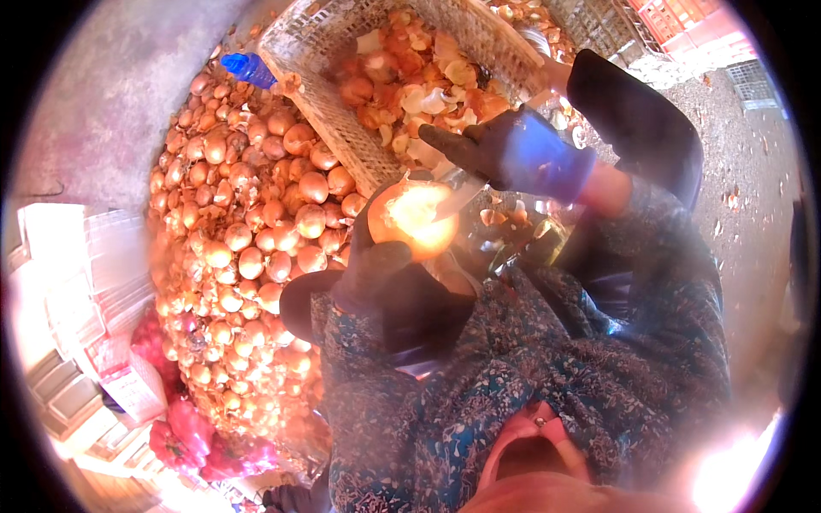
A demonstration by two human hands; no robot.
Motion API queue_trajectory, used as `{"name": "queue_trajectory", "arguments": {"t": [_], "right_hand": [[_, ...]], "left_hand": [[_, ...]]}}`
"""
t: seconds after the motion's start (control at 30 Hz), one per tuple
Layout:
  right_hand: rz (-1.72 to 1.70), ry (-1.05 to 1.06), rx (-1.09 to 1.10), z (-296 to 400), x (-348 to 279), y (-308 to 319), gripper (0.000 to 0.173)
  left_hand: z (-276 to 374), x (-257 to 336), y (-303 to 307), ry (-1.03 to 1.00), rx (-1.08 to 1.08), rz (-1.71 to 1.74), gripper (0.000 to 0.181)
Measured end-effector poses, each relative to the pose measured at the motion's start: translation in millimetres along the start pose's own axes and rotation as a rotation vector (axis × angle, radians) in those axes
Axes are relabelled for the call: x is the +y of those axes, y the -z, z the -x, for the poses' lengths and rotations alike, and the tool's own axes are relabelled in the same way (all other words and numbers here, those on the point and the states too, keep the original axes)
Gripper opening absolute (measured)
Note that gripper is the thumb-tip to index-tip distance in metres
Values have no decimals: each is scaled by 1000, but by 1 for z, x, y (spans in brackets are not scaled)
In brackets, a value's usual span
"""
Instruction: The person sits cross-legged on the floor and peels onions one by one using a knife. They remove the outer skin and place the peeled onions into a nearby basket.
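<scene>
My left hand (378,266), in a dark glove, grips a large yellow onion (401,218) from below and the side. Strong light washes out the onion's upper surface. A knife (460,197) is in my right hand (494,149), which wears a dark glove with a blue-violet cuff. The blade reaches down to the onion and appears to touch its right side. My right index finger points out over the rim of a plastic crate (340,138). Inside this worn crate lie loose onion skins and peelings (436,77).
A large heap of unpeeled onions (256,211) spreads to my left. A bottle with a blue cap (249,69) lies against the crate's corner. Red net sacks (183,433) sit at lower left. Further crates (696,29) stand at upper right.
</scene>
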State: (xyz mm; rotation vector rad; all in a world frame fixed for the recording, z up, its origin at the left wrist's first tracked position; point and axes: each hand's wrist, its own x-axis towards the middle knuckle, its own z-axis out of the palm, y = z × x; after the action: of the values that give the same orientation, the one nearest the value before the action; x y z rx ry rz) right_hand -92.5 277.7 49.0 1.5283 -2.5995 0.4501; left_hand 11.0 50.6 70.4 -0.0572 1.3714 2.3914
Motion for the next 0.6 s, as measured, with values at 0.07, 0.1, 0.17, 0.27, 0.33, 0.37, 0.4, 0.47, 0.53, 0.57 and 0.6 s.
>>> {"name": "queue_trajectory", "arguments": {"t": [0.07,0.1,0.17,0.27,0.33,0.37,0.4,0.47,0.53,0.57,0.6], "right_hand": [[-252,-44,9,2,-2,-8,67],[-379,-72,4,3,-4,-10,60],[-618,-102,21,4,-10,-17,51],[-878,-183,9,4,-23,-19,44],[-965,-246,47,1,-31,-26,43],[-1024,-234,143,0,-32,-33,43],[-1007,-277,85,-4,-33,-28,43],[-1068,-392,-43,-12,-32,-11,43],[-1293,-614,-170,-12,-28,7,43],[-1462,-738,-233,-7,-26,11,43],[-1869,-549,-155,8,-8,-31,46]], "left_hand": [[1,-1,0,-1,1,1,86],[2,-2,4,-1,6,-27,86],[2,-5,7,-6,6,-20,87],[1,-10,8,-53,7,30,89],[-4,-14,8,-134,32,-12,90],[-4,-14,7,-144,38,3,91],[-2,-14,7,-157,51,20,93],[0,-17,9,-228,94,-15,96],[-4,-20,10,-341,118,-113,100],[-7,-16,7,-379,92,-136,101],[-9,-11,2,-417,65,-160,102]]}}
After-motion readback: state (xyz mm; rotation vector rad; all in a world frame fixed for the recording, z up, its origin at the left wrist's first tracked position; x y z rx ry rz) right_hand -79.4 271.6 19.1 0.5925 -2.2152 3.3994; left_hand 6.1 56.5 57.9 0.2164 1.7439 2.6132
